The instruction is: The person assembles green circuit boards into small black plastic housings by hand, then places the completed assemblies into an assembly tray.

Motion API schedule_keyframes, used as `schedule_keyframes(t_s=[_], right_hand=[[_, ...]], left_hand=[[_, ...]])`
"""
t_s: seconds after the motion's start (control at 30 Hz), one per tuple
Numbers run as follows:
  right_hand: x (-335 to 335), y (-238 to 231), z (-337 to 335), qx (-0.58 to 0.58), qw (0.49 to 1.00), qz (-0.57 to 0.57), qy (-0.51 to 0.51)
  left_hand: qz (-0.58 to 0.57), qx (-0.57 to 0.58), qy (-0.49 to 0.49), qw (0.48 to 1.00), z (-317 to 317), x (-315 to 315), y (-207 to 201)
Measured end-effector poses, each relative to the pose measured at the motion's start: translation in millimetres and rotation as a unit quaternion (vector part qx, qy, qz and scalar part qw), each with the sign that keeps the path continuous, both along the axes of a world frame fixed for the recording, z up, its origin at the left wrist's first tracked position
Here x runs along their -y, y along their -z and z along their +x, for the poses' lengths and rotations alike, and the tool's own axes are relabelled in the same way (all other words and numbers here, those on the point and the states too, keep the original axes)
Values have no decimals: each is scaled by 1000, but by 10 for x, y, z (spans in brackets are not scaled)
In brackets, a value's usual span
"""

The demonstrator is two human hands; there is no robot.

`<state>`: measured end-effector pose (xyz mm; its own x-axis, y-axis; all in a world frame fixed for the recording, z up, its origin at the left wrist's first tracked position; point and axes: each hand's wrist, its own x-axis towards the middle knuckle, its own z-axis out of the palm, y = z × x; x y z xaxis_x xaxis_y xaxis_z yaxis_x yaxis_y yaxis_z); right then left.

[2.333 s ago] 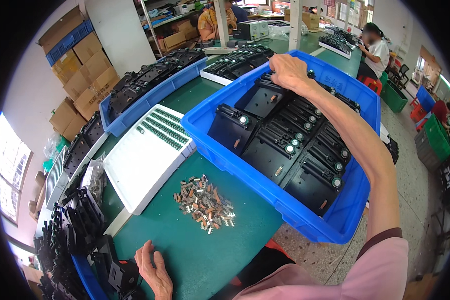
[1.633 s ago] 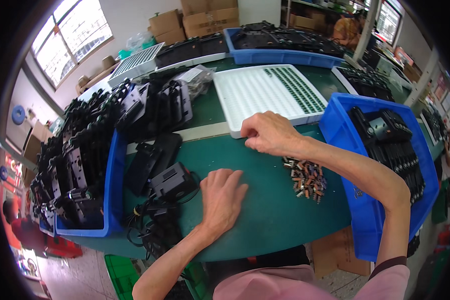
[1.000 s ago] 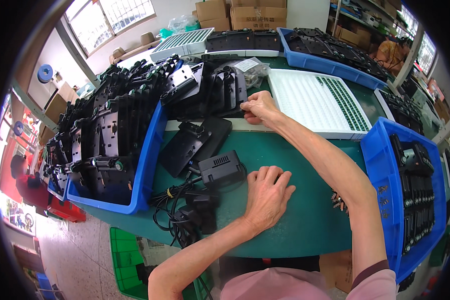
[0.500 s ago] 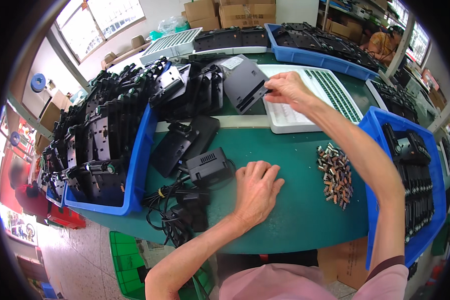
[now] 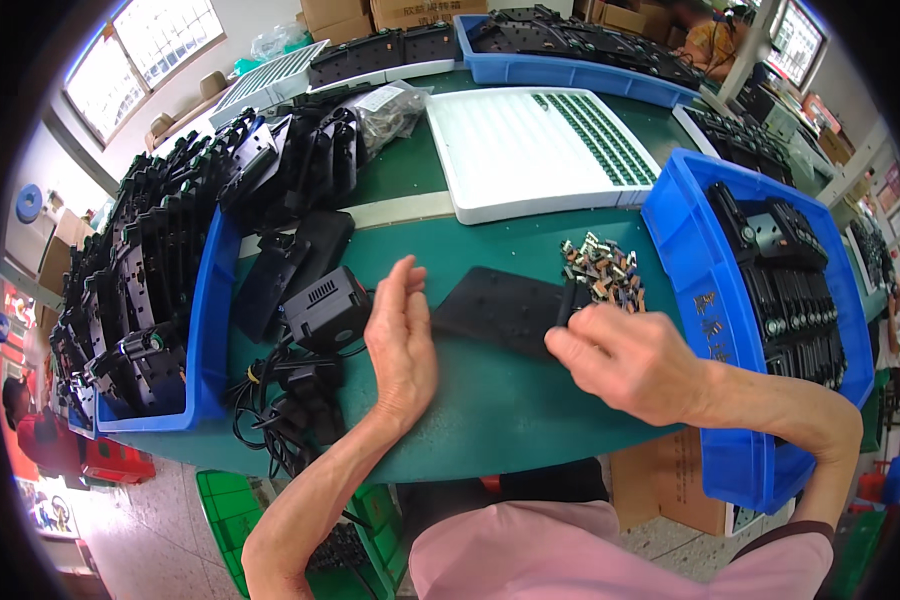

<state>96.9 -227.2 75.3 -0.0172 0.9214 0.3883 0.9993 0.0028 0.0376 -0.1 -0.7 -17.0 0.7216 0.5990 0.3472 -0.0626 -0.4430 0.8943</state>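
A flat black plastic panel (image 5: 500, 308) with a thicker bar along its right end is held over the near middle of the table. My right hand (image 5: 632, 362) is closed on that end, with its fingertips partly hidden behind the fist. Left of the panel, my left hand (image 5: 402, 345) is raised on edge with fingers stretched out, holding nothing. A heap of small brown and silver connector-like parts (image 5: 605, 268) lies just beyond my right hand. Beside my left hand sits a black vented box (image 5: 327, 308), with tangled black cables (image 5: 270, 395) nearer to me.
A blue crate (image 5: 210, 335) packed with upright black panels stands on the left. Another blue crate (image 5: 670, 205) with black units is on the right. Farther back lie a white tray (image 5: 500, 150) with rows of green parts, a clear bag (image 5: 390, 112) and a blue bin (image 5: 570, 70).
My right hand has brought the panel from the far side down to the near middle, with a black face now showing. My left hand has lifted off the table and turned on edge.
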Motion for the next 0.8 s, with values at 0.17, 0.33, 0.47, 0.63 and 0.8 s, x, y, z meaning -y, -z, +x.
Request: schedule_keyframes(t_s=[0.17,0.33,0.47,0.63,0.8], right_hand=[[-53,265,-108,34,998,-12,-55],[-118,434,-79,38,996,-33,-74],[-143,402,-45,8,994,-73,-76],[-146,336,70,-33,988,-124,-84],[-160,232,183,-197,976,-91,-4]], left_hand=[[20,-8,29,999,2,25,-62],[190,-15,67,979,4,34,-131],[219,-43,73,972,1,78,-143],[271,-67,66,958,17,58,-52],[281,-71,62,955,17,64,-51]])
